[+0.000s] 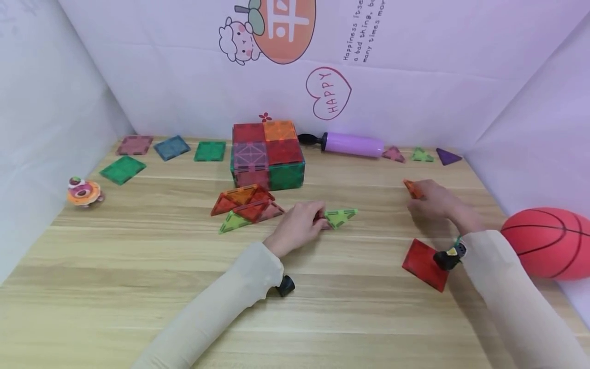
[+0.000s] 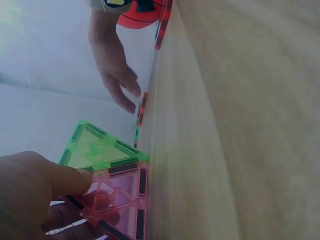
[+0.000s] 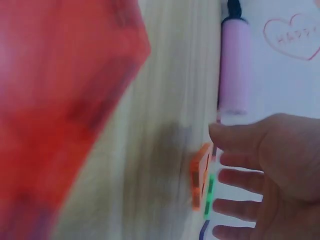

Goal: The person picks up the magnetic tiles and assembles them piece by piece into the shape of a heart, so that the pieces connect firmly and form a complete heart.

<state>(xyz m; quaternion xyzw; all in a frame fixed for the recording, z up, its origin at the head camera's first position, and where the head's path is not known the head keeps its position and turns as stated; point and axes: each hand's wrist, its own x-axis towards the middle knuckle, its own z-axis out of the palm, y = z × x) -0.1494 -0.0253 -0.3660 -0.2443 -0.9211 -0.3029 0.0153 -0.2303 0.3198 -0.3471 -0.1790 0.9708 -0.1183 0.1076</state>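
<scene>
Pink translucent plastic shows between the fingers of the left hand point(image 1: 298, 224): thumb and fingers pinch a pink tile point(image 2: 120, 195) that meets a green triangle point(image 2: 97, 150) edge to edge. From the head, knuckles cover most of the pink tile; the left wrist view gives its face and dark edge strips. Beside an orange triangle point(image 1: 413, 189), the right hand point(image 1: 433, 200) looks, from the head, as if it held it, yet the right wrist view shows fingers extended and apart, the triangle just past their tips. On the wooden table point(image 1: 322, 318), below that hand, lies a red square point(image 1: 418, 261), a large blur to the right wrist camera.

Near the left hand is a cluster of triangles point(image 1: 255, 211), in front of a block of coloured tiles point(image 1: 286, 152). Only the head view takes in this block, four flat tiles point(image 1: 209, 151) and a small toy point(image 1: 84, 192). Beyond, a purple cylinder point(image 1: 352, 144) with a black handle lies beside three small triangles point(image 1: 422, 155). Off to the right sits a red ball point(image 1: 548, 243).
</scene>
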